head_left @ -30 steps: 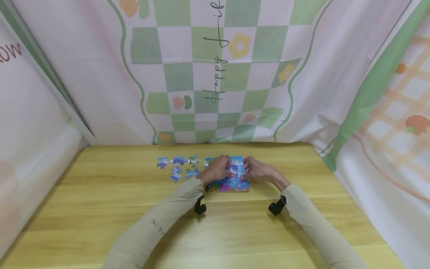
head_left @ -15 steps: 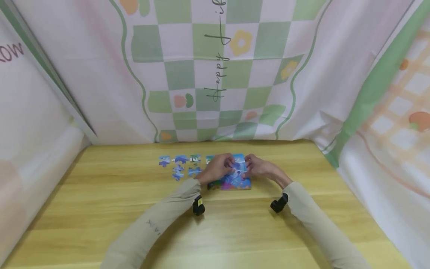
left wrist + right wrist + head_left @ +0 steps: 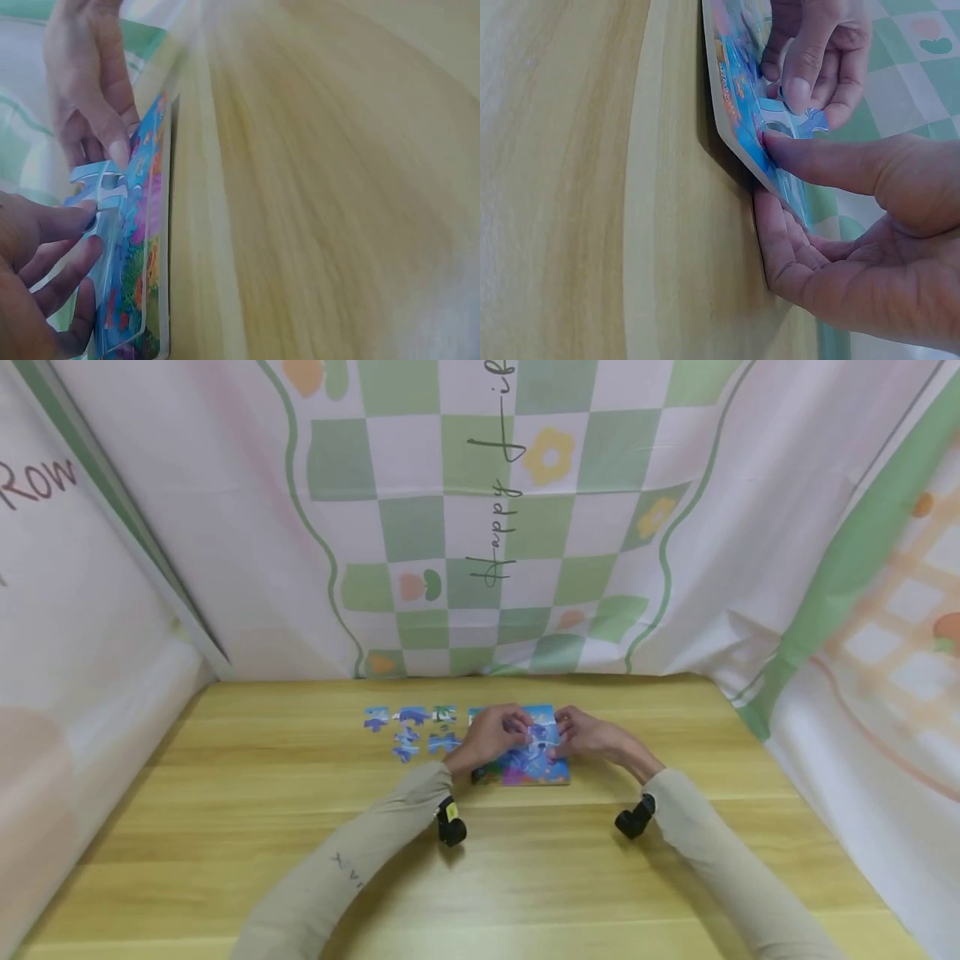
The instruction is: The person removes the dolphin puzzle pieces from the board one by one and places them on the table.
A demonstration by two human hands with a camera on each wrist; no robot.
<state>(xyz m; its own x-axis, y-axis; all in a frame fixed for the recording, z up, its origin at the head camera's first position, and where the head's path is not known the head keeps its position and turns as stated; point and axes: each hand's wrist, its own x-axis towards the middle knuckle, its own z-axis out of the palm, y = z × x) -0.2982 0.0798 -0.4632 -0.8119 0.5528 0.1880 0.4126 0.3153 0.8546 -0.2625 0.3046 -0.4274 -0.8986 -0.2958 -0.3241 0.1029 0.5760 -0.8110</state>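
Observation:
A jigsaw puzzle board [image 3: 536, 772] with a bright undersea picture lies on the wooden table. My left hand [image 3: 495, 732] is over its upper left part. Thumb and index finger pinch a light blue puzzle piece [image 3: 815, 120], which stands out above the board's surface in the right wrist view. At the board's right edge, my right hand [image 3: 592, 737] grips the board, its thumb [image 3: 802, 154] on the printed face and its fingers [image 3: 780, 244] curled at the edge below. Part of the picture is hidden behind the left hand.
Several loose puzzle pieces [image 3: 412, 716] lie on the table [image 3: 525, 877] left of the board. Behind the table's far edge hangs a green and white checked curtain [image 3: 472, 527]. Black wrist cameras [image 3: 452, 825] sit on both cuffs.
The left thumb and fingers have shifted slightly over the puzzle, drawing closer together. The right hand stays at the board's right edge. The whole head view has shifted a little.

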